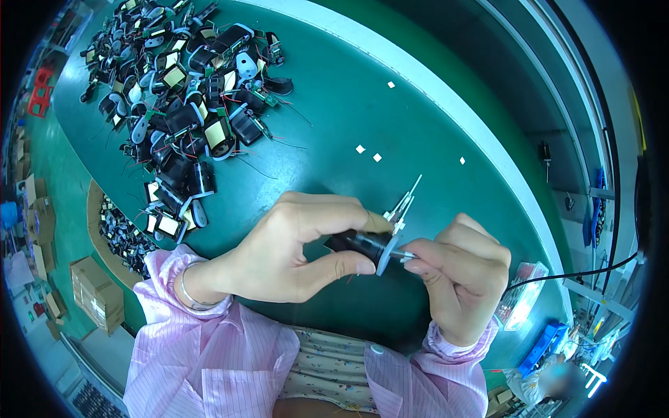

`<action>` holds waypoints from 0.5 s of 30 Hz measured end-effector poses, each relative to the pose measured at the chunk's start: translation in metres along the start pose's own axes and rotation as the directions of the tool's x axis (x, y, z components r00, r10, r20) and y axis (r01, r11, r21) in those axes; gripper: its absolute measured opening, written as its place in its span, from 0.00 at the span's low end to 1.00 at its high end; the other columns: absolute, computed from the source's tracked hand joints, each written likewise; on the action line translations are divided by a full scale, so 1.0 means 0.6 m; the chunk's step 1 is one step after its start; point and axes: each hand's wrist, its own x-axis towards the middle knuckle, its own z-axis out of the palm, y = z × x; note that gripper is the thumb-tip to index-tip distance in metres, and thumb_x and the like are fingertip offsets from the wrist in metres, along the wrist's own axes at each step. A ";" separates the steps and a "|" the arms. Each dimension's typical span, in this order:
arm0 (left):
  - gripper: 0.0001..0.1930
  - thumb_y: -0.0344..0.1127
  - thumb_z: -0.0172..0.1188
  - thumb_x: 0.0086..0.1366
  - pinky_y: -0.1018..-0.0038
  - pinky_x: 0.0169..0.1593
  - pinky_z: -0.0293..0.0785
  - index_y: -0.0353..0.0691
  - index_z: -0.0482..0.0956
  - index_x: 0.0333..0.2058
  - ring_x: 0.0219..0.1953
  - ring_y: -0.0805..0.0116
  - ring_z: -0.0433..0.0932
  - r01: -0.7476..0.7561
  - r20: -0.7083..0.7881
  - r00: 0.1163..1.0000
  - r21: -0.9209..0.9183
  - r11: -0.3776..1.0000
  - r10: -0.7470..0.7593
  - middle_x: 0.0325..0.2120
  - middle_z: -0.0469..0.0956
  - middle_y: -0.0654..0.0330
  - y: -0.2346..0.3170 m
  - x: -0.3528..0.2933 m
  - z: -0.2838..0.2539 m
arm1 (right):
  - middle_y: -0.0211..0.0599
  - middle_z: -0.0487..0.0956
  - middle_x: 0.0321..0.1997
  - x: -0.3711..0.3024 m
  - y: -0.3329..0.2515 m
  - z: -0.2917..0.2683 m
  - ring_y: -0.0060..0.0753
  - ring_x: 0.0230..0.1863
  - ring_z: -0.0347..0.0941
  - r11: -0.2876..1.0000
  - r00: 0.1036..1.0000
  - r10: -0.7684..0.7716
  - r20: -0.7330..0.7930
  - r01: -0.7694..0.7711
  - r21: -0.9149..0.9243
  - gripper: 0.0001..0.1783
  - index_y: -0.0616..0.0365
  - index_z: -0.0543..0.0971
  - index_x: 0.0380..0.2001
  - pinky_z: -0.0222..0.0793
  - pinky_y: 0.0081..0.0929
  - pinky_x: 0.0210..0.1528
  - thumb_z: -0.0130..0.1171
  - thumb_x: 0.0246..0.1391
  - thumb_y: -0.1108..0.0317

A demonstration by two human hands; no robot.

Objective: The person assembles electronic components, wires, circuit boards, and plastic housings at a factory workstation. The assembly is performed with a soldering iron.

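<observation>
My left hand (300, 244) grips a black housing (366, 244) with a grey end plate (387, 254), its thumb and fingers on either side of it. The plate faces right. On that side my right hand (463, 268) is closed in a pinch on a small pale stick-like piece (408, 256), whose end meets the plate; its exact kind is too small to tell. Just beyond the plate, several thin pale pieces (401, 209) lie on the green table. Part of the housing is hidden behind my left fingers.
A large heap of similar black housings (181, 115) with grey plates, green boards and thin wires covers the table's far left. Small white squares (377, 157) dot the green table (327, 83). A carton of small dark parts (122, 237) stands at left; a clear bag (524, 296) lies at right.
</observation>
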 end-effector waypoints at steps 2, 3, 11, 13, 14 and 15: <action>0.18 0.26 0.68 0.53 0.73 0.30 0.73 0.23 0.77 0.41 0.29 0.61 0.79 -0.093 -0.107 0.988 0.180 0.979 0.114 0.30 0.79 0.49 -0.006 0.002 0.021 | 0.33 0.65 0.15 0.003 0.003 0.007 0.31 0.17 0.61 0.993 0.999 0.049 -0.004 -0.049 -0.111 0.14 0.61 0.81 0.26 0.53 0.27 0.18 0.66 0.28 0.81; 0.15 0.25 0.67 0.52 0.72 0.28 0.73 0.23 0.78 0.39 0.26 0.60 0.78 -0.156 -0.188 0.953 0.367 0.917 0.238 0.28 0.79 0.49 -0.013 0.003 0.032 | 0.33 0.65 0.15 0.000 -0.003 0.013 0.31 0.17 0.61 0.993 0.999 0.047 0.003 -0.046 -0.105 0.14 0.61 0.81 0.26 0.53 0.27 0.18 0.66 0.28 0.81; 0.17 0.24 0.68 0.48 0.69 0.24 0.71 0.22 0.77 0.37 0.22 0.57 0.75 -0.252 -0.231 0.895 0.446 0.859 0.383 0.23 0.75 0.49 -0.011 -0.005 0.045 | 0.32 0.62 0.13 -0.010 -0.017 0.032 0.33 0.12 0.58 0.995 0.996 0.076 -0.050 -0.079 -0.060 0.11 0.63 0.80 0.25 0.51 0.28 0.15 0.64 0.30 0.82; 0.16 0.24 0.67 0.49 0.69 0.24 0.71 0.23 0.77 0.37 0.22 0.56 0.75 -0.269 -0.223 0.891 0.443 0.855 0.396 0.23 0.75 0.49 -0.022 0.004 0.029 | 0.35 0.65 0.13 -0.003 -0.018 0.037 0.35 0.13 0.60 0.971 0.995 0.063 -0.079 -0.079 -0.225 0.09 0.63 0.81 0.25 0.53 0.29 0.16 0.64 0.35 0.82; 0.16 0.24 0.67 0.49 0.69 0.25 0.71 0.24 0.77 0.38 0.23 0.55 0.75 -0.288 -0.211 0.887 0.439 0.851 0.410 0.24 0.76 0.49 -0.025 0.007 0.022 | 0.35 0.65 0.13 0.006 -0.010 0.036 0.35 0.13 0.60 0.972 0.995 0.059 -0.076 -0.075 -0.222 0.09 0.63 0.81 0.25 0.53 0.29 0.16 0.64 0.35 0.82; 0.16 0.25 0.66 0.51 0.65 0.32 0.72 0.27 0.77 0.39 0.29 0.53 0.76 -0.168 -0.186 0.949 0.385 0.908 0.255 0.29 0.76 0.49 -0.015 0.010 0.016 | 0.37 0.66 0.14 0.014 0.000 0.028 0.37 0.13 0.61 0.977 0.989 0.139 -0.040 -0.144 -0.156 0.07 0.63 0.81 0.26 0.53 0.30 0.16 0.64 0.38 0.81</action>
